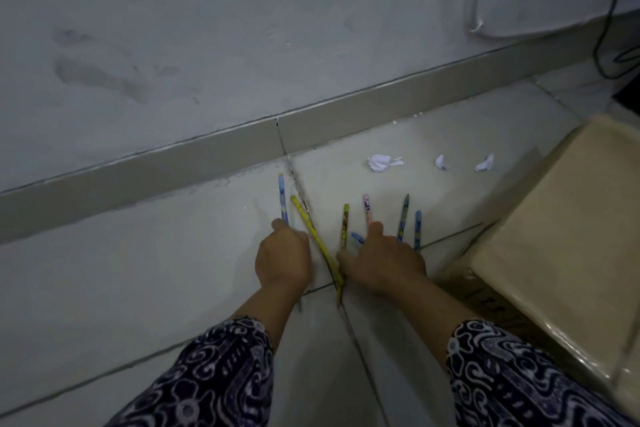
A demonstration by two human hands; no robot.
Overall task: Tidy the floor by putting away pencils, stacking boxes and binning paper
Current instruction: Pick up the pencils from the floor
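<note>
Several coloured pencils lie fanned out on the pale floor tiles. My left hand (pixel 282 253) is curled around a blue pencil (pixel 282 198), whose tip pokes out below my wrist. My right hand (pixel 381 260) lies flat with its fingers spread over the lower ends of a pink pencil (pixel 367 208), a dark pencil (pixel 403 215) and a blue one (pixel 418 229). Its thumb touches a yellow pencil (pixel 311 232) and a yellow-brown pencil (pixel 344 225), which cross between my hands. Three crumpled white paper scraps (pixel 381 163) (pixel 440 162) (pixel 485 163) lie beyond the pencils.
A beige taped cardboard box (pixel 554 236) stands close on the right, beside my right forearm. A grey skirting board (pixel 207 156) and wall run across behind the pencils. A black cable (pixel 609 10) hangs at the far right.
</note>
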